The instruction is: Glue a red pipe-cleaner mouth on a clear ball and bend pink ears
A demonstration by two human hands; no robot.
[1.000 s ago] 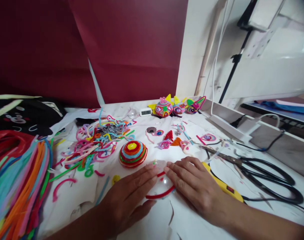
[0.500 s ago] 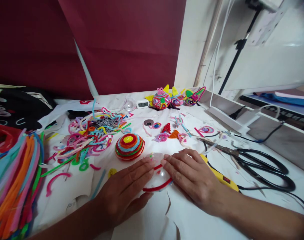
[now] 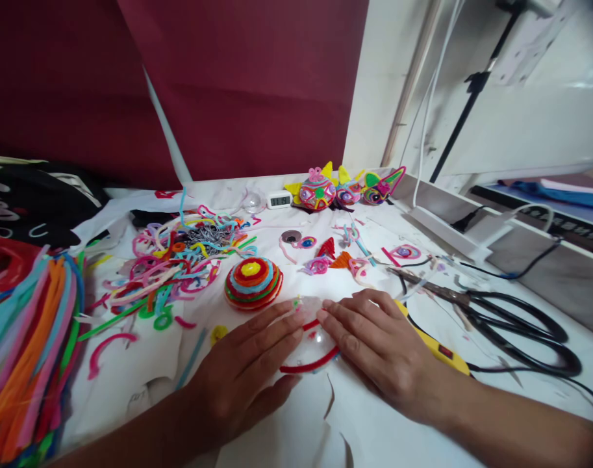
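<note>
A clear plastic dome (image 3: 313,346) with a red pipe cleaner strip round its edge lies on the paper between my hands. My left hand (image 3: 250,364) presses it from the left, fingers together along its side and top. From the right, my right hand (image 3: 374,348) holds it with bent fingers, the fingertips near its top. My palms cover both sides of the dome. Just beyond my left fingers sits a dome wound with striped pipe cleaner (image 3: 253,283), yellow at its centre. A yellow glue gun (image 3: 437,348) lies partly behind my right hand.
Black-handled scissors (image 3: 471,302) lie at the right. Pipe cleaner scraps (image 3: 189,253) heap at the left, near a bundle of long pipe cleaners (image 3: 33,344). Finished decorated balls (image 3: 318,190) and a small digital clock (image 3: 279,200) stand at the back. A power strip (image 3: 452,235) runs along the right edge.
The camera view has shifted slightly. Both hands keep the same hold on the clear dome, with no plain movement of the fingers.
</note>
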